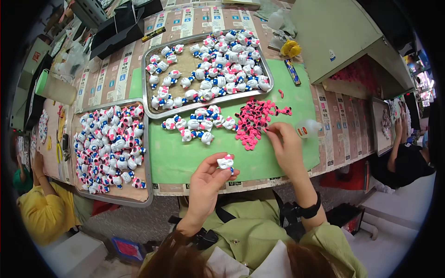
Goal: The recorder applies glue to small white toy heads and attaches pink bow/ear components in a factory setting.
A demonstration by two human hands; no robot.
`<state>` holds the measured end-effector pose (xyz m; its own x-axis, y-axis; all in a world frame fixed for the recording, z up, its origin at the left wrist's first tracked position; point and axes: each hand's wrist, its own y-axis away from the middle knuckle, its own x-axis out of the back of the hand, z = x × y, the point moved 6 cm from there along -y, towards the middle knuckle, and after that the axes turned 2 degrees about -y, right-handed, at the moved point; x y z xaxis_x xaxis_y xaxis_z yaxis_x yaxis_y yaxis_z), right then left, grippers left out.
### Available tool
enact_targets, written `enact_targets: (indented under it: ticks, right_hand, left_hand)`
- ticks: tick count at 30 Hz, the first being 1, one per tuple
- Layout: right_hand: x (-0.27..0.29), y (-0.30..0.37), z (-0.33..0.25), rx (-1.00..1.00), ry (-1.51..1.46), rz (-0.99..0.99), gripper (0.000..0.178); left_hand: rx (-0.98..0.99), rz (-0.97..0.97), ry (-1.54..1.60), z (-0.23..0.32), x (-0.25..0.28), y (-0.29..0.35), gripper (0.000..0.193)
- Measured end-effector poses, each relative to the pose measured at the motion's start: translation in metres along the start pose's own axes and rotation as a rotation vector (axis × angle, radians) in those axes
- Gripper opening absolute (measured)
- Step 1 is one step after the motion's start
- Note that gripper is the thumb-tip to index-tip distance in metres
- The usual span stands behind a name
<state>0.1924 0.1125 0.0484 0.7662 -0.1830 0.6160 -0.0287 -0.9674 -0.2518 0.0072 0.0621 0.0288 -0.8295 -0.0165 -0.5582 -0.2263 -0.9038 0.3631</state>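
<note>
Left tray (147,153), frame left: finished figures. Left hand (206,183), lower centre: fingers closed round one white figure (226,162); keep it steady, face up. Right hand (285,143), centre right: fingertips pinching at the pink bows (255,121); lift a single bow cleanly

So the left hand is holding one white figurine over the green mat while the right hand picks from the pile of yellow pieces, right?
Not quite: the pile the right hand picks from is pink, not yellow, as the head view shows. The rest holds: the left hand holds one white figurine over the green mat.
</note>
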Motion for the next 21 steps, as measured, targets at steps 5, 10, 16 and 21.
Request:
enact_targets:
  ticks: [5, 10, 16, 21]
  right_hand:
    - [-0.002, 0.022, -0.003, -0.258, -0.331, -0.005, 0.01]
    - [-0.006, 0.027, -0.035, -0.005, -0.209, -0.058, 0.012]
    - [-0.006, 0.03, -0.036, 0.067, -0.156, -0.088, 0.018]
    - [-0.004, 0.03, -0.038, 0.022, -0.274, -0.092, 0.019]
  left_hand:
    - [0.182, -0.184, 0.022, -0.02, -0.021, -0.008, 0.035]
    - [0.202, -0.208, 0.094, -0.023, -0.033, -0.008, 0.037]
    - [0.188, -0.258, 0.03, -0.016, -0.031, -0.005, 0.034]
    - [0.175, -0.254, 0.028, -0.015, -0.029, -0.004, 0.035]
